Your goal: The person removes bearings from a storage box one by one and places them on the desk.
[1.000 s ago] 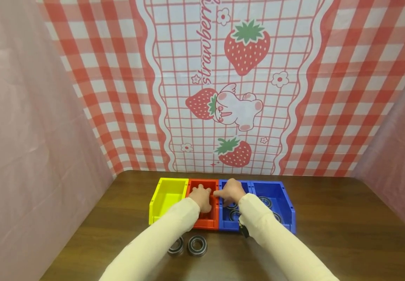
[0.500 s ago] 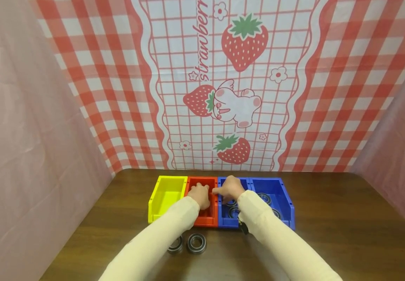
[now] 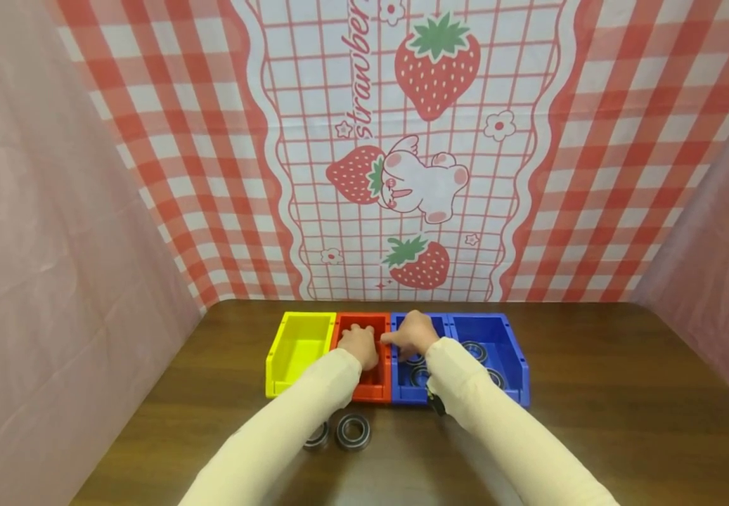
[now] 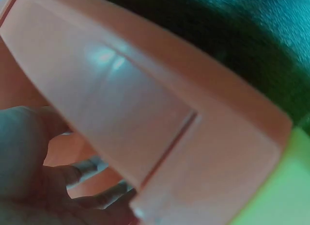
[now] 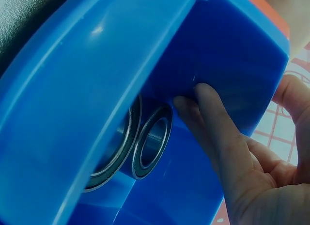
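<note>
A red bin (image 3: 370, 395) and an inner blue bin (image 3: 410, 395) stand side by side on the table (image 3: 598, 386). The left hand (image 3: 360, 346) is inside the red bin, fingers spread; the right hand (image 3: 415, 333) reaches into the inner blue bin, its grip pinching the side wall, thumb over the rim. Two bearings (image 5: 151, 137) lie near those fingertips. A yellow bin (image 3: 304, 348) and an outer blue bin (image 3: 481, 328) flank the pair; before them lie two loose bearings (image 3: 353, 446), one partly behind the left sleeve (image 3: 282, 436).

Red rectangular plastic bin (image 3: 372, 394) at left hand (image 3: 359, 346); blue rectangular plastic bin (image 3: 408, 396) at right hand (image 3: 413, 334). Red-and-white checked, strawberry-printed cloth (image 3: 427, 179) hangs beyond both.
</note>
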{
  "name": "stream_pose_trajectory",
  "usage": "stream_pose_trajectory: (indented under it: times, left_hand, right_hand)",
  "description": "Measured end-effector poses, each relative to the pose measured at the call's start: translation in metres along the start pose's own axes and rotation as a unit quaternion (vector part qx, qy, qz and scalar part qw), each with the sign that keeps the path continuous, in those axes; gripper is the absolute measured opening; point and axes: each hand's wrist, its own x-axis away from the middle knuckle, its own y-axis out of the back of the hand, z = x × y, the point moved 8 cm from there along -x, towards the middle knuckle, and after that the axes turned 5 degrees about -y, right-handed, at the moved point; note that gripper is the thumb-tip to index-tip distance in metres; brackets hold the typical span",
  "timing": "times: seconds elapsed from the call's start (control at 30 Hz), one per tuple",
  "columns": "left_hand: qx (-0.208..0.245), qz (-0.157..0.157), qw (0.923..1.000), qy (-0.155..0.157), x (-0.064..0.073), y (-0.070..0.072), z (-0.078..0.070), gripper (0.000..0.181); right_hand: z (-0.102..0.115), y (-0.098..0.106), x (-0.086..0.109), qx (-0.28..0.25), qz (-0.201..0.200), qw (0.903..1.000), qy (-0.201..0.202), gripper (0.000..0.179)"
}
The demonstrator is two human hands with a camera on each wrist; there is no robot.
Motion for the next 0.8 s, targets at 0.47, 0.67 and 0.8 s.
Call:
stream_pose_trajectory:
  times: [0.47, 0.67, 0.8]
  left_hand:
    - [0.009, -0.012, 0.9998, -0.013, 0.0057, 0.0003, -0.0015, 0.046]
    - [-0.002, -0.001, 0.9996, -0.028, 0.0033, 0.0004, -0.0050, 0.039]
    - [-0.003, 0.016, 0.9995, -0.027, 0.0033, 0.0022, -0.0075, 0.037]
  right_hand:
    - [0.0005, -0.0030, 0.0000, 0.028, -0.014, 0.9995, 0.006, 0.031]
    - [0.0010, -0.0019, -0.0016, 0.033, -0.024, 0.9990, 0.016, 0.033]
    - [0.0013, 0.0006, -0.0010, 0.031, -0.025, 0.9990, 0.020, 0.033]
